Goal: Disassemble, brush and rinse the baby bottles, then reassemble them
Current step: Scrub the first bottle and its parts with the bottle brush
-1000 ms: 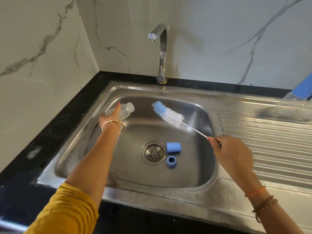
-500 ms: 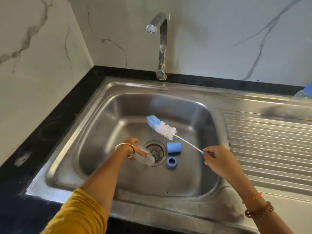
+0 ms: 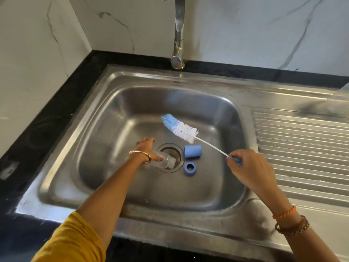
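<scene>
My left hand (image 3: 146,151) holds a clear baby bottle (image 3: 166,162) tipped mouth-down over the drain (image 3: 172,150) of the steel sink (image 3: 120,114). My right hand (image 3: 249,167) grips the thin handle of a bottle brush (image 3: 180,128), whose blue and white bristles hover above the basin, pointing back left. A blue cap (image 3: 192,151) lies on its side just right of the drain. A blue screw ring (image 3: 189,168) lies flat in front of it.
The tap (image 3: 178,33) rises behind the basin, with no water running. A ribbed draining board (image 3: 302,148) fills the right side. A clear plastic item (image 3: 341,103) shows at the right edge. Black counter (image 3: 47,120) and marble walls bound the left and back.
My left hand has brought the bottle down from the basin's left wall to the drain and tipped its mouth downward. The brush has dropped lower toward the basin.
</scene>
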The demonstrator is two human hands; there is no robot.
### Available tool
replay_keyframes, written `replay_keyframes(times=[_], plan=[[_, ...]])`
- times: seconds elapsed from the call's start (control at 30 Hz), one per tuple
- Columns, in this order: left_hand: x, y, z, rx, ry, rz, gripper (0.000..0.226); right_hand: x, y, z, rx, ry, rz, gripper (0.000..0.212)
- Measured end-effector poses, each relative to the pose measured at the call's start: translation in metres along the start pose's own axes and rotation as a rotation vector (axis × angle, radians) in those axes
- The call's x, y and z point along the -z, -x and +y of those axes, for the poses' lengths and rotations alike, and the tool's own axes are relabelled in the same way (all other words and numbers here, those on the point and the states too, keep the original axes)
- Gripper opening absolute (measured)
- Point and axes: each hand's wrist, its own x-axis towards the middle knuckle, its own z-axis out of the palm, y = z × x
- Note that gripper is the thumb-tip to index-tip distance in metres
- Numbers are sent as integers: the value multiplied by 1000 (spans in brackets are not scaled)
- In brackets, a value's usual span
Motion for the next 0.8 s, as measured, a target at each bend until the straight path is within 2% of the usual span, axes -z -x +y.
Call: replay_keyframes(times=[0.1,0.23,0.43,0.57,0.7,0.8], plan=[[2,1,21,-118,-13,67,75,5,2,1,23,53,58,16],[-10,3,53,-250,-35,47,55,12,6,3,14,84,122,16],[-41,4,90,-299,-184,0,47,23,12,11,-25,119,137,20],[-54,8,95,-374,-363,51,38,27,18,16,-52,126,159,19],[-67,11,86,-528,-540,-97,46,27,18,18,-54,101,149,20],[-72,10,81,-547,-632,-175,53,25,18,16,-52,101,152,21]])
